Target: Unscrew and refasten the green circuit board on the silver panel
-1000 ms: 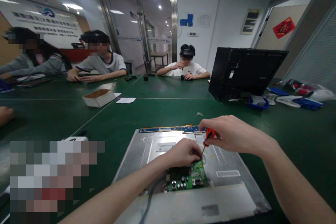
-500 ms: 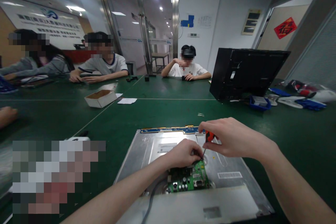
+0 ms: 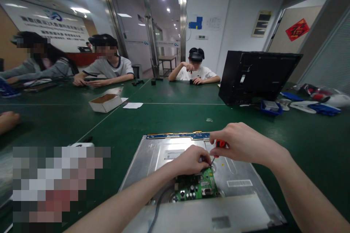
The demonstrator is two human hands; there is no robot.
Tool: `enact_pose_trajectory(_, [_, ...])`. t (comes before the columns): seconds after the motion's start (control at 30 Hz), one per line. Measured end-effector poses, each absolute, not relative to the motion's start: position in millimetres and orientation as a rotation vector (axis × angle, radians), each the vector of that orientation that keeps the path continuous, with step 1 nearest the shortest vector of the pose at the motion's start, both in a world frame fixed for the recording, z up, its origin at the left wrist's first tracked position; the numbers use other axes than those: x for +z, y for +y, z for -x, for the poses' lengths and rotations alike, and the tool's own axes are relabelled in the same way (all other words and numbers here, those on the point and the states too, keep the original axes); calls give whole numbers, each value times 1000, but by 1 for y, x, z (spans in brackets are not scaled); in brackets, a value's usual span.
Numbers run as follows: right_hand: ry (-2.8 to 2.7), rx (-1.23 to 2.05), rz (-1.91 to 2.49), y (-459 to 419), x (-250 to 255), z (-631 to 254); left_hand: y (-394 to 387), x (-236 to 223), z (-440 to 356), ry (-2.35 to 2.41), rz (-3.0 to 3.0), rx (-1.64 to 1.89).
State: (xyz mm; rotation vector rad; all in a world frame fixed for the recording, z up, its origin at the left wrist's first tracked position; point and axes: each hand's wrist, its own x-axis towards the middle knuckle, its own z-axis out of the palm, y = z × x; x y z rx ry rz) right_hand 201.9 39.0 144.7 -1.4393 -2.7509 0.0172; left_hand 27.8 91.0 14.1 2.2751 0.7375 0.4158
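A screwdriver (image 3: 220, 143) with a red and black handle is gripped in my right hand (image 3: 236, 142), its shaft slanting down and left. Its tip meets the upper right corner of a green circuit board (image 3: 210, 181). My left hand (image 3: 193, 159) is closed at that same corner, thumb and fingers pinched near the tip; what they hold, if anything, is hidden. Under both hands lies a flat metal display panel (image 3: 237, 169), back side up, with the board on it. Along the panel's far edge runs a narrow blue circuit strip (image 3: 175, 136).
A black monitor housing (image 3: 257, 78) stands at the right rear, near a blue tray (image 3: 270, 109) and gloves (image 3: 325, 108). An open white box (image 3: 106, 103) and paper (image 3: 132, 105) lie left of centre. Several people sit around the green table. A grey cable (image 3: 157, 211) crosses the panel.
The screwdriver's handle has tilted a little to the right, and my right fingers have shifted around it. Its tip and my left hand stay at the board's corner.
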Motion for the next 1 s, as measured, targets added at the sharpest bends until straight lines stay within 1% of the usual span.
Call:
enact_pose_trajectory(0.13, [-2710, 124, 1365, 36, 145, -205, 91, 14, -28, 752, -2282, 403])
enact_pose_trajectory(0.23, [-2710, 132, 1401, 36, 144, -205, 91, 13, -28, 764, -2291, 401])
enact_pose_trajectory(0.47, [-2671, -100, 1640, 42, 141, -198, 92, 12, -29, 782, -2282, 397])
enact_pose_trajectory(0.53, [-2661, -120, 1647, 42, 141, -197, 92, 12, -29, 779, -2282, 388])
enact_pose_trajectory(0.7, [-2709, 59, 1436, 37, 144, -202, 91, 14, -29, 766, -2279, 394])
enact_pose_trajectory(0.8, [-2714, 115, 1417, 35, 145, -205, 91, 15, -28, 777, -2301, 387])
enact_pose_trajectory(0.9, [-2701, 51, 1478, 37, 144, -204, 91, 16, -28, 777, -2307, 373])
enact_pose_trajectory(1.0, [-2684, -108, 1559, 42, 141, -199, 91, 16, -28, 786, -2288, 361])
